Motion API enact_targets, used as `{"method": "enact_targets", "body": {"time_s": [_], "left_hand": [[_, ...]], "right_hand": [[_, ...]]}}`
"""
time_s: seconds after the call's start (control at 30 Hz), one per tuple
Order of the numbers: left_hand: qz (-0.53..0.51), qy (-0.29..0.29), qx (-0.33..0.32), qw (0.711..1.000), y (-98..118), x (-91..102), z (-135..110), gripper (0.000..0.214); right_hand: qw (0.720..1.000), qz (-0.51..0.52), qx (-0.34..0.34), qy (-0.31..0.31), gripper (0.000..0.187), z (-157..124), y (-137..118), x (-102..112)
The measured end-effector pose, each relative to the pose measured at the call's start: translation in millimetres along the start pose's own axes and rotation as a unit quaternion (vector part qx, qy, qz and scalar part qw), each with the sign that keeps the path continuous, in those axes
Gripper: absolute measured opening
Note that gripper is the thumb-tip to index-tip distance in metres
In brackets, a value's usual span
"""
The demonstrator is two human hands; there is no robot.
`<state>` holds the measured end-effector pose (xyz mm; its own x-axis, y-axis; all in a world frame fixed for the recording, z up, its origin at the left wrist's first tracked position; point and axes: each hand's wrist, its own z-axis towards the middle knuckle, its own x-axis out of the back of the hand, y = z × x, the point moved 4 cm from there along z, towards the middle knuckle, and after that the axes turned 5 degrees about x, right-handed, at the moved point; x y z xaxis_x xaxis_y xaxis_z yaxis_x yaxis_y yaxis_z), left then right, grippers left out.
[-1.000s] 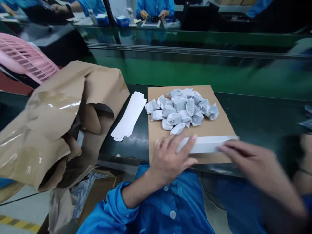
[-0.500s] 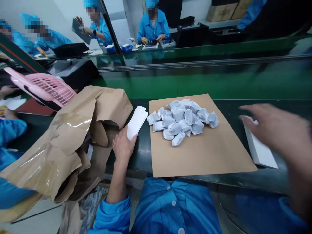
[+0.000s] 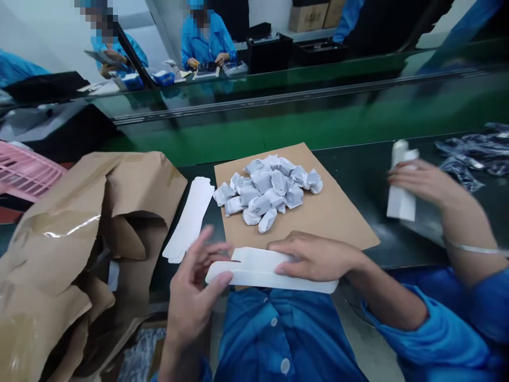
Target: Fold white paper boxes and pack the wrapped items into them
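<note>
A long white folding carton (image 3: 254, 273), partly folded, is held level in front of my body, over the near edge of the cardboard sheet. My left hand (image 3: 191, 289) is at its left end, thumb on the near side and fingers behind, somewhat blurred. My right hand (image 3: 318, 259) grips the right part from above, thumb on the carton's face. A stack of flat white carton blanks (image 3: 191, 217) lies beyond my left hand. Several small white-wrapped packets (image 3: 262, 191) are heaped on the brown cardboard sheet (image 3: 338, 212).
Torn brown paper packaging (image 3: 79, 212) fills the left. At right, a co-worker's hand (image 3: 421, 183) holds a narrow white box (image 3: 401, 204). Bundles in clear plastic (image 3: 477, 154) lie at far right. A green barrier (image 3: 258, 127) runs behind the bench; people in blue work beyond it.
My left hand has left the stack of blanks and is now at the white carton, with my right hand on it too. The view has turned right, showing a co-worker's hand lifting a white box.
</note>
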<state>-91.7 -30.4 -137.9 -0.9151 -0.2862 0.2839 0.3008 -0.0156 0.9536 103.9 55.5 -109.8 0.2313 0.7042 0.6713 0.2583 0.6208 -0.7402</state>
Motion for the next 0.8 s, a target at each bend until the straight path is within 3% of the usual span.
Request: {"method": "enact_targets", "body": {"time_s": [0.03, 0.1, 0.17, 0.23, 0.33, 0.4, 0.47, 0.63, 0.8], "left_hand": [[0.035, -0.043, 0.022, 0.998, 3, 2.2, 7, 0.047], [0.079, -0.069, 0.061, 0.993, 3, 3.3, 17, 0.024], [0.052, -0.049, 0.085, 0.994, -1, -0.7, 23, 0.023], [0.01, -0.078, 0.103, 0.992, -7, -9.3, 25, 0.022], [-0.005, -0.196, 0.128, 0.972, -13, -17.3, 24, 0.027], [-0.006, -0.264, 0.136, 0.955, -10, -16.5, 22, 0.03], [0.005, -0.292, 0.125, 0.948, -3, -14.1, 21, 0.031], [0.083, -0.249, 0.041, 0.964, 7, -16.7, 21, 0.023], [0.126, -0.171, 0.008, 0.977, 6, -23.5, 21, 0.017]], "right_hand": [[0.998, -0.055, -0.006, -0.016, 0.009, -7, -2, 2], [0.985, -0.167, -0.031, 0.035, 0.026, -14, -4, -1], [0.952, -0.275, -0.041, 0.126, 0.056, -15, -8, -13], [0.911, -0.367, -0.017, 0.186, 0.071, -16, -8, -31], [0.877, -0.431, 0.059, 0.206, 0.061, -18, -3, -50], [0.878, -0.417, 0.111, 0.207, 0.056, -21, 0, -52], [0.881, -0.396, 0.144, 0.214, 0.052, -25, 1, -49], [0.869, -0.416, 0.153, 0.219, 0.046, -31, 1, -43], [0.823, -0.5, 0.121, 0.24, 0.043, -34, 2, -43]]}}
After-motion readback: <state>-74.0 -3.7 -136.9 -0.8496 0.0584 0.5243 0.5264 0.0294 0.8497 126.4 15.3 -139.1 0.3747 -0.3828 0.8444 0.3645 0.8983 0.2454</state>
